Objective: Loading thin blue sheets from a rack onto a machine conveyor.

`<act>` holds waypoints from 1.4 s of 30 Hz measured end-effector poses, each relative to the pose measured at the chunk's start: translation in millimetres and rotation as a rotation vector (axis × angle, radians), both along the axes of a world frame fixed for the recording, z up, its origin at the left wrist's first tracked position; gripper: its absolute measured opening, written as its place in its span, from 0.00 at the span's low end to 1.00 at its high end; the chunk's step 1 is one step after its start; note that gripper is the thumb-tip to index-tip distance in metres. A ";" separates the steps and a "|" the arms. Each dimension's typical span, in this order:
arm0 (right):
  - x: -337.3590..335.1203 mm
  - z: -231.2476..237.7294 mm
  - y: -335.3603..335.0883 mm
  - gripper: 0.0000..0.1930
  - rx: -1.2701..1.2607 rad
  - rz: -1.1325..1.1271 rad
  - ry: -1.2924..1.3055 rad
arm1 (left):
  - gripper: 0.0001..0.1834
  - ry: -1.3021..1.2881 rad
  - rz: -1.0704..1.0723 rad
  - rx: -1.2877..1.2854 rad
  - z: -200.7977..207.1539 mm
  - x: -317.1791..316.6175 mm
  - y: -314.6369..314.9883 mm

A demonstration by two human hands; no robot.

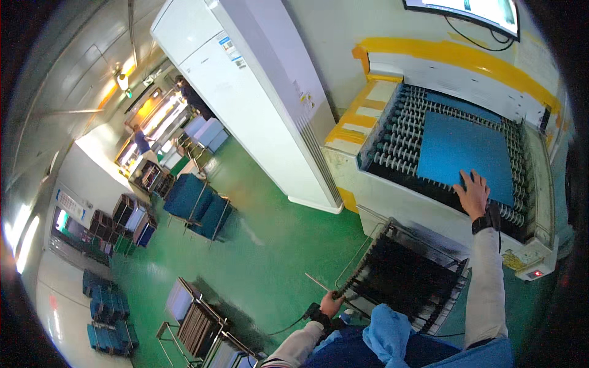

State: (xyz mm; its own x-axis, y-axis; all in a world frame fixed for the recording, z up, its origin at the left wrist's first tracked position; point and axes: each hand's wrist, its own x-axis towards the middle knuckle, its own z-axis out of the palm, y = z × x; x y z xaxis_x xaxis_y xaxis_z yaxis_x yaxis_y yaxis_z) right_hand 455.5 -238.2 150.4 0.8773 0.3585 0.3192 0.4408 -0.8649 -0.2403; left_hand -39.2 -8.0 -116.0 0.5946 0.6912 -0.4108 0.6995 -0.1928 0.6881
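Observation:
A flat blue panel point(463, 153) lies on the rows of small wheels of a roller conveyor point(399, 138). My right hand point(473, 193) rests on the panel's near edge, fingers spread, with a black band on the wrist. Lower down, my left hand point(331, 305) is closed around a metal bar of a wire rack point(356, 270). This rack stands right in front of me and carries dark, closely spaced slats or sheets point(396, 279); which of these they are I cannot tell.
A tall white cabinet-like unit point(257, 92) stands left of the conveyor. Another slotted rack point(199, 325) is at lower left, and blue-filled racks point(196, 205) stand farther off. Two people work at the far back. A screen point(472, 12) hangs above the conveyor.

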 end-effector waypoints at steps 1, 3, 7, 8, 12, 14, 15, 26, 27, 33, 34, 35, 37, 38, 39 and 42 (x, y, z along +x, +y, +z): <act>4.0 0.7 -2.7 0.28 0.008 -0.008 -0.016 | 0.34 -0.017 0.007 0.004 -2.0 -0.7 1.1; 13.1 4.9 -5.5 0.27 -0.032 -0.016 0.040 | 0.34 0.077 0.010 -0.028 0.6 1.5 4.9; -11.0 16.4 -3.3 0.27 0.054 0.078 -0.059 | 0.35 -0.311 0.326 -0.228 36.5 17.8 3.4; -30.1 17.9 -2.2 0.26 0.131 0.185 -0.063 | 0.36 -0.407 0.379 -0.229 49.2 27.7 2.1; -176.5 -16.3 -14.6 0.20 0.393 0.553 0.201 | 0.37 -0.541 0.301 -0.155 89.4 63.1 -7.9; -242.9 -43.1 -33.9 0.22 0.317 0.793 0.411 | 0.36 -0.536 0.236 -0.070 96.2 80.9 -15.1; -273.8 -60.1 -41.7 0.20 0.353 0.786 0.546 | 0.36 -0.540 0.265 -0.093 96.7 84.3 -16.4; -355.9 -115.6 -97.0 0.18 0.143 0.646 0.455 | 0.31 -0.347 -0.025 0.063 73.2 92.0 -5.7; -355.9 -115.2 -97.9 0.18 0.134 0.644 0.432 | 0.32 -0.334 -0.016 0.072 72.2 91.3 -7.1; -350.9 -126.6 -96.4 0.18 0.140 0.643 0.359 | 0.32 -0.343 0.007 0.105 71.6 88.3 -9.3; -350.3 -130.1 -97.0 0.18 0.146 0.645 0.350 | 0.32 -0.325 0.020 0.089 71.6 87.4 -8.6; -349.1 -133.8 -97.1 0.18 0.123 0.641 0.328 | 0.32 -0.345 0.010 0.023 71.7 87.4 -7.4; -350.5 -140.8 -97.9 0.22 0.156 0.625 0.339 | 0.32 -0.381 -0.006 -0.041 71.2 88.3 -5.1; -351.4 -143.9 -96.6 0.27 0.108 0.598 0.344 | 0.30 -0.376 -0.039 0.004 71.1 88.0 -4.3; -351.8 -145.8 -95.2 0.27 0.168 0.607 0.312 | 0.27 -0.373 -0.080 0.039 71.0 88.4 -3.4; -359.1 -143.6 -90.8 0.18 0.112 0.508 0.246 | 0.27 -0.372 -0.094 0.073 69.9 88.2 -1.8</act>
State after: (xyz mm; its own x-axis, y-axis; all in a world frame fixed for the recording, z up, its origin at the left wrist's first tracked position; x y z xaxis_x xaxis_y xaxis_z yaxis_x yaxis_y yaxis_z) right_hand 96.4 -329.0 6.8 0.6569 0.7303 0.1875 0.7139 -0.5223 -0.4665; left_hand 49.0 -9.7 -46.2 0.7557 0.6462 -0.1070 0.3817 -0.3017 0.8737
